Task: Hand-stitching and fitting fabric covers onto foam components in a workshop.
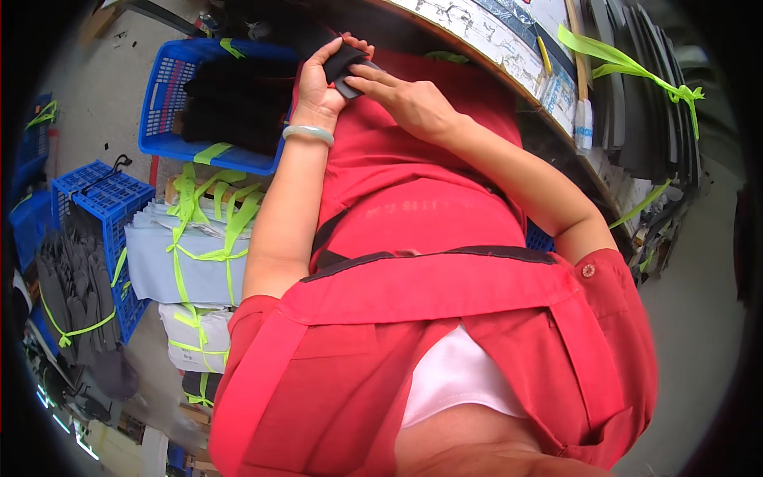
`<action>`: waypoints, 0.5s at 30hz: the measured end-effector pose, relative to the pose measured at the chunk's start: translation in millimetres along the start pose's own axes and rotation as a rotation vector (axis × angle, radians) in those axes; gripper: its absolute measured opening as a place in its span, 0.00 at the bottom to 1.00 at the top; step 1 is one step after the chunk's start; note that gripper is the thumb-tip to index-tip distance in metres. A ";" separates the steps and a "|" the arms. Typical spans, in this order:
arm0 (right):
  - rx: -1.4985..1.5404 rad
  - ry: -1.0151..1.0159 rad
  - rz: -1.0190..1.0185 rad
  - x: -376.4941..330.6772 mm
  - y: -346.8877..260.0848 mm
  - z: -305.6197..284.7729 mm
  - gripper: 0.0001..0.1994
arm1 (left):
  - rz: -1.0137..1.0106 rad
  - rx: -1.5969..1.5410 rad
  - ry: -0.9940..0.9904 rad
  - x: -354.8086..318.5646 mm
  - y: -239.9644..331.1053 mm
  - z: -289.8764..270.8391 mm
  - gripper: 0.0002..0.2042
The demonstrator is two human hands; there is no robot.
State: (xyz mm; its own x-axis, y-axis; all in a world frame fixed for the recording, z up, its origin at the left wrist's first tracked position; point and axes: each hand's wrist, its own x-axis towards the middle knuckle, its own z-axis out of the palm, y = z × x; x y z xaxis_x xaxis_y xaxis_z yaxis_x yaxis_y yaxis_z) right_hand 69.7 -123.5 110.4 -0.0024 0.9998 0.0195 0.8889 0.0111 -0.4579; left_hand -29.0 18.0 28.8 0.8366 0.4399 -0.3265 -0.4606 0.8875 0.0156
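My left hand (318,86), with a pale bangle at its wrist, is closed around a small black piece of soft-looking material (343,60) with a grey lower edge. Its thumb lies along one side and its fingertips curl over the far side. From the right, my right hand (409,102) reaches across with its fingers fairly straight, their tips pressed on the same piece near the grey edge. Its thumb is hidden. Bits of red show at the piece's edges. Both hands are over my red apron (413,155), close to the blue basket.
A blue basket (211,159) with dark bundles stands left of my hands. Below it are tied stacks of light-blue cloth (151,254). Dark grey pieces (79,294) hang beside another blue crate (99,187). At right, a worktable (509,60) carries a yellow pen (544,56) and tied grey sheets (636,103).
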 end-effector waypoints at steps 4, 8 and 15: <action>-0.009 0.004 -0.010 36.9 18.1 24.2 0.17 | -0.005 0.091 -0.066 -2.4 -9.5 -1.4 0.11; 0.003 -0.124 -0.052 47.8 24.5 16.9 0.17 | -0.011 -0.004 -0.061 -23.1 2.9 7.0 0.15; 0.204 0.199 -0.373 12.0 -13.5 -5.2 0.15 | 0.182 0.159 -0.011 -88.8 25.0 14.7 0.12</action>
State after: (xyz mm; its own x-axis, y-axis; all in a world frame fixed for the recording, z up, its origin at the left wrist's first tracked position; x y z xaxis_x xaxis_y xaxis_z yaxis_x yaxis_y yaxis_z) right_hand 60.0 -111.7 121.4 -0.1992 0.9044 0.3773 0.7360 0.3923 -0.5518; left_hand -110.5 3.1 72.1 0.7478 0.5952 -0.2941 -0.5524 0.8036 0.2217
